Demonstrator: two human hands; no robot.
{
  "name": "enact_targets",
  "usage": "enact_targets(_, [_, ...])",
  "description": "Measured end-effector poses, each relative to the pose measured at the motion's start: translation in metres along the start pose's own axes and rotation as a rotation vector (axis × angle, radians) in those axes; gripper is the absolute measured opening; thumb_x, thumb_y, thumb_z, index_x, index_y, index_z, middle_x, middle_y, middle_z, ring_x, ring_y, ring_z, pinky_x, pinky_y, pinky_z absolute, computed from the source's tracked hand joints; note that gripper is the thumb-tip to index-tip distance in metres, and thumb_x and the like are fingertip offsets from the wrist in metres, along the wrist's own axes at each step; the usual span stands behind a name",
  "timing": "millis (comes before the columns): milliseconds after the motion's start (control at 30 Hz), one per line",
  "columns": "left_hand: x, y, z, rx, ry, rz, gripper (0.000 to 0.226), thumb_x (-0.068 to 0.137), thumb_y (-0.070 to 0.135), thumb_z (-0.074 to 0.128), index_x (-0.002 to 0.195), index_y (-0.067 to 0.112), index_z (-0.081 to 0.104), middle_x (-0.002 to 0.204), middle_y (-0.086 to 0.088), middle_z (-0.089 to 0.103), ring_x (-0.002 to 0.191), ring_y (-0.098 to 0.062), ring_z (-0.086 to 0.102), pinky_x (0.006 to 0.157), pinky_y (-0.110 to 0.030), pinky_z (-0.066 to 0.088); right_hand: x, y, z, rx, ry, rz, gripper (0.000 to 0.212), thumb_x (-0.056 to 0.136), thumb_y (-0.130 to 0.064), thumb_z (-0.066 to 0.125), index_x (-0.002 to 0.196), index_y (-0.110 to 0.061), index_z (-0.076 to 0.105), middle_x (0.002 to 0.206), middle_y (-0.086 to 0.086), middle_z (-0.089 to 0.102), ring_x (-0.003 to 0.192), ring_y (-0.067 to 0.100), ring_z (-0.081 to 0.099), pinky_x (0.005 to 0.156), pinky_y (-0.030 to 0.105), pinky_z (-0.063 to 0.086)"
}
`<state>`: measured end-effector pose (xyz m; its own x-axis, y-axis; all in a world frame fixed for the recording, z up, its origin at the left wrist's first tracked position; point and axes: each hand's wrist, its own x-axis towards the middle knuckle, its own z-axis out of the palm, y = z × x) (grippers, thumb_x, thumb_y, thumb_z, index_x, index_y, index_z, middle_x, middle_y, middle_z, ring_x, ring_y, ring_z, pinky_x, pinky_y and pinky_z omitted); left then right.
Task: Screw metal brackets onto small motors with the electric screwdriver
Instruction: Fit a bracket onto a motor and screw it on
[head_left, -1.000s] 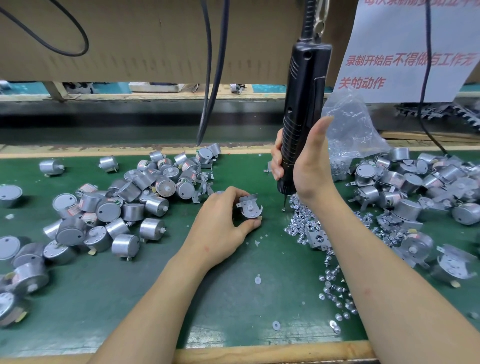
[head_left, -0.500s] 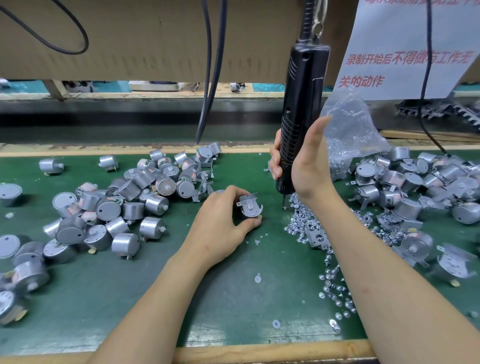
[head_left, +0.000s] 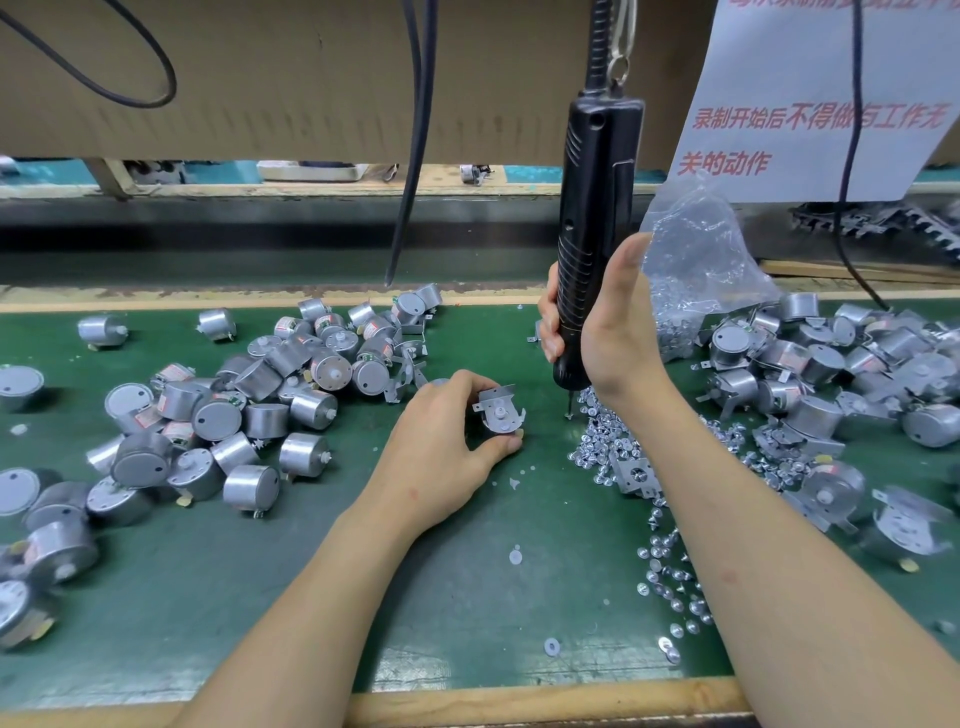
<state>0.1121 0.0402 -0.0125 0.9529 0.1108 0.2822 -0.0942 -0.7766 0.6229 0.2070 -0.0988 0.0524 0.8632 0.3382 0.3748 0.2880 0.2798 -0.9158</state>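
Note:
My left hand (head_left: 441, 447) grips a small silver motor (head_left: 500, 422) with a metal bracket (head_left: 494, 401) laid over its face, held on the green mat (head_left: 467, 587). My right hand (head_left: 608, 332) holds the black electric screwdriver (head_left: 592, 228) upright, just right of the motor. Its bit tip (head_left: 569, 413) points down at the near edge of a heap of loose silver screws (head_left: 613, 436). The tip stands apart from the motor, about a hand's width to its right.
Bare motors are piled at the left (head_left: 234, 410). Motors with brackets lie in a heap at the right (head_left: 831, 379). A clear plastic bag of screws (head_left: 696, 270) stands behind my right hand. Black cables (head_left: 415, 145) hang above. A wooden edge (head_left: 519, 701) runs along the front.
The screwdriver and my right hand have shifted only slightly. My left hand keeps the same hold on the motor.

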Motion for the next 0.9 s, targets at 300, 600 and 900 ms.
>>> enact_targets(300, [0.0004,-0.001,0.0005,0.0,-0.002,0.001,0.039,0.082,0.041,0.077,0.112,0.029,0.056,0.098,0.022,0.057,0.086,-0.001,0.042,0.075,-0.009,0.034,0.0005,0.0018,-0.0009,0.001,-0.01,0.019,0.085,0.055,-0.104,0.036,0.065,-0.021,0.054,0.055,0.005,0.05,0.041,0.019,0.044,0.048,0.029,0.04])
enact_targets(600, [0.0009,-0.0022,0.0013,-0.002,-0.003,0.008,0.037,0.081,0.041,0.077,0.11,0.03,0.055,0.094,0.028,0.053,0.089,0.012,0.043,0.075,-0.005,0.032,-0.0003,0.0014,-0.0004,-0.004,-0.014,0.034,0.088,0.056,-0.102,0.037,0.068,-0.016,0.052,0.055,0.004,0.05,0.041,0.019,0.044,0.047,0.029,0.041])
enact_targets(900, [-0.0011,-0.0012,0.0014,0.006,0.004,0.057,0.037,0.083,0.034,0.077,0.111,0.031,0.054,0.1,0.025,0.056,0.094,0.0,0.047,0.078,-0.014,0.037,-0.0028,-0.007,0.0035,0.048,-0.028,0.008,0.086,0.054,-0.104,0.038,0.066,-0.02,0.055,0.055,0.004,0.05,0.042,0.02,0.044,0.048,0.029,0.041])
